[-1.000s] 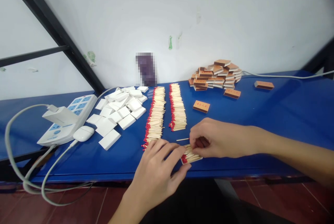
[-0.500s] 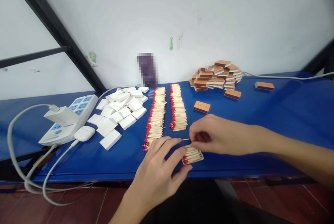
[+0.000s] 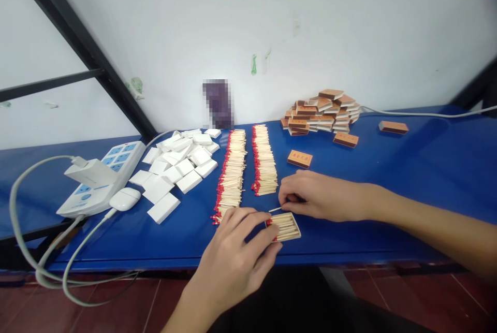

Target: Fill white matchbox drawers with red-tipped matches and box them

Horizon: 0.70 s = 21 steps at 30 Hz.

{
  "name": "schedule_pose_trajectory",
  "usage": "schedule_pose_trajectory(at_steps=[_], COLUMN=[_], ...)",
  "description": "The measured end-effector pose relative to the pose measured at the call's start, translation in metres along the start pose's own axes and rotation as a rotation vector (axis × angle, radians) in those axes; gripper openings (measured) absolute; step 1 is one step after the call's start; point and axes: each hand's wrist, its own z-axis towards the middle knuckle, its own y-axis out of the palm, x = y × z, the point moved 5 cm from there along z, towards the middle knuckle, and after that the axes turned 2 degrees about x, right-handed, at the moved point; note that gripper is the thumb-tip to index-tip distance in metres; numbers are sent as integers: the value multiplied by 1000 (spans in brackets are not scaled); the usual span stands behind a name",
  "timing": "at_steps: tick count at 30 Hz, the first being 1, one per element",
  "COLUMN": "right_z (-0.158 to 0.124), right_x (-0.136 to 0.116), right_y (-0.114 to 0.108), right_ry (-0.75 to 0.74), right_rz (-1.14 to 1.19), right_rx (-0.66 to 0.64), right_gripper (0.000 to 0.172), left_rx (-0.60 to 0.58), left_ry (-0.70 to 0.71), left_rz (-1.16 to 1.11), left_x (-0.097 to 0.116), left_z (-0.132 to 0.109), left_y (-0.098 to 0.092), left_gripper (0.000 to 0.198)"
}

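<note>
My left hand (image 3: 233,250) steadies a small tray of red-tipped matches (image 3: 285,227) at the near edge of the blue table (image 3: 407,177), fingertips against its left end. My right hand (image 3: 310,196) hovers just behind the tray, thumb and fingers pinched on a single loose match (image 3: 275,210) that lies beside the tray. Two long rows of matches (image 3: 248,167) lie just beyond both hands.
A heap of white inner trays (image 3: 176,164) lies at the left, with a power strip (image 3: 99,177), a white earbud case (image 3: 125,199) and cables. Orange matchbox sleeves (image 3: 322,113) are piled at the back right, with single ones (image 3: 300,158) scattered near.
My right hand has lifted off the match tray and moved back to the loose match. The tray now shows in full; my left hand stays at its end.
</note>
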Motion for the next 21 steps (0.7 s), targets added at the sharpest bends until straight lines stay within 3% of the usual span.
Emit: schedule_pose_trajectory(at_steps=[7,11,14,17,21], right_z=[-10,-15,-17,-15,-13], right_x=[9,11,6,-1,-1], right_y=[-8,-14,-13,-14,-15], right_ry=[42,107,99,-2,33], right_rz=[-121,-35,74,115,265], right_rx=[37,48,9,86,194], right_gripper=[13,4,11,20,21], left_rx=[6,1,2,7,7], left_ry=[-40,-53,-56,-48,-43], left_rz=[-25,-35,-33,-25,-13], left_x=[-2,-2,-2,-2,-3], left_z=[-1,-1,0,0,0], left_y=[0,0,0,0,0], left_gripper=[18,15,16,14,8])
